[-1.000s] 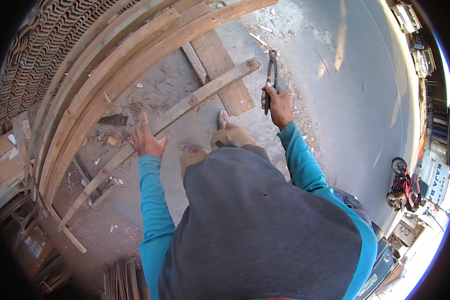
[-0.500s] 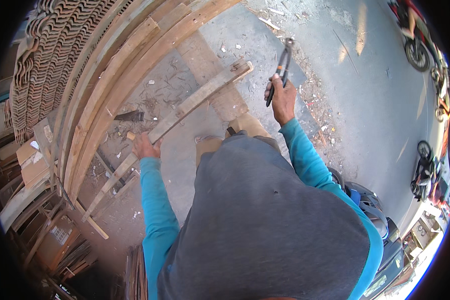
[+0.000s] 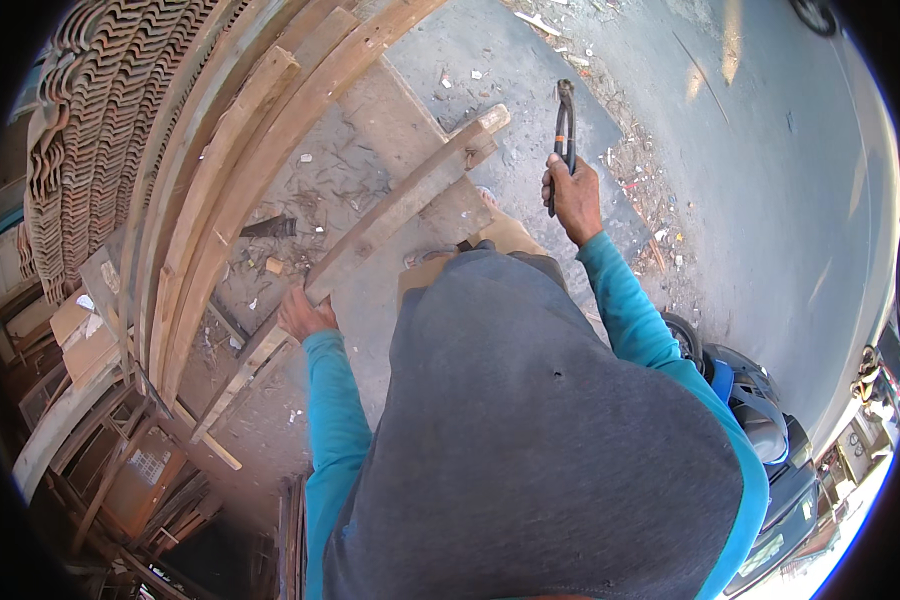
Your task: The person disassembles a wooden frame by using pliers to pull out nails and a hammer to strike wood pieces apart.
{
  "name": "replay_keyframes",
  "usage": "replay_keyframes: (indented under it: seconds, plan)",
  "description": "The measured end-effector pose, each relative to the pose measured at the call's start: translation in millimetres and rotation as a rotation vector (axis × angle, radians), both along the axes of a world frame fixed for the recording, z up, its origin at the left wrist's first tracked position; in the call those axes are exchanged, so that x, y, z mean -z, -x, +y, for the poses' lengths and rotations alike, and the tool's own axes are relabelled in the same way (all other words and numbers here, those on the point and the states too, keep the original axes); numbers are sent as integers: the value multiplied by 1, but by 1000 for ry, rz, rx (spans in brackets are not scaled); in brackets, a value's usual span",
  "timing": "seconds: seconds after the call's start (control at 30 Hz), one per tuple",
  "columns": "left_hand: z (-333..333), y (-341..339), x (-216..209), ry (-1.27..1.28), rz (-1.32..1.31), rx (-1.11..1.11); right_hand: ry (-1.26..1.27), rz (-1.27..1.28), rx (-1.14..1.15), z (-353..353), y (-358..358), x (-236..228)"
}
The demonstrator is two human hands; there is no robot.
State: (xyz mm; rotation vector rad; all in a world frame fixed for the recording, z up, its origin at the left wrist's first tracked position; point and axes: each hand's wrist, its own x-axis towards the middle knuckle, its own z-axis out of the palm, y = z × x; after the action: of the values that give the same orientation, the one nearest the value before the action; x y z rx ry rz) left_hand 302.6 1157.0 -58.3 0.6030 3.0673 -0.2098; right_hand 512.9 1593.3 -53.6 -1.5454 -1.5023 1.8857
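Observation:
My left hand [image 3: 307, 310] is wrapped around a long wooden beam [image 3: 380, 222], near its middle. The beam runs slantwise from the lower left to a far end in front of my legs, and a wide face of it is turned up. My right hand [image 3: 575, 200] grips a pair of pincers [image 3: 563, 125] by the dark handles, one of which has an orange band. Their jaws point away from me, held apart from the beam's far end. A wide flat board [image 3: 395, 125] lies on the ground beneath that end.
Long timbers [image 3: 232, 195] lie to the left, beside stacked roof tiles [image 3: 120, 130]. Scrap wood [image 3: 140, 470] fills the lower left. A small wood block [image 3: 274, 265] and debris litter the ground. A motorbike [image 3: 755, 405] stands behind me on the right, next to the road [image 3: 770, 200].
The beam has turned in my left hand, so a wider face shows. My right hand has come slightly nearer with the pincers, which now point more straight ahead. The view has shifted a little.

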Motion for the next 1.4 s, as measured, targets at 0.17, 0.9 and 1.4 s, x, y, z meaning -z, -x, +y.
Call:
replay_keyframes:
  seconds: [0.17, 0.9, 1.4]
  plan:
    - [11, -19, 1, -11, 14, -9, -9, -57, 91, 19, -23, 14]
    - [0, -14, 22, -16, -147, 125, 187, -33, -198, -15, -66, -27]
    - [1, -13, 20, 34, -170, 68, 308, -5, -768, -12, -89, -46]
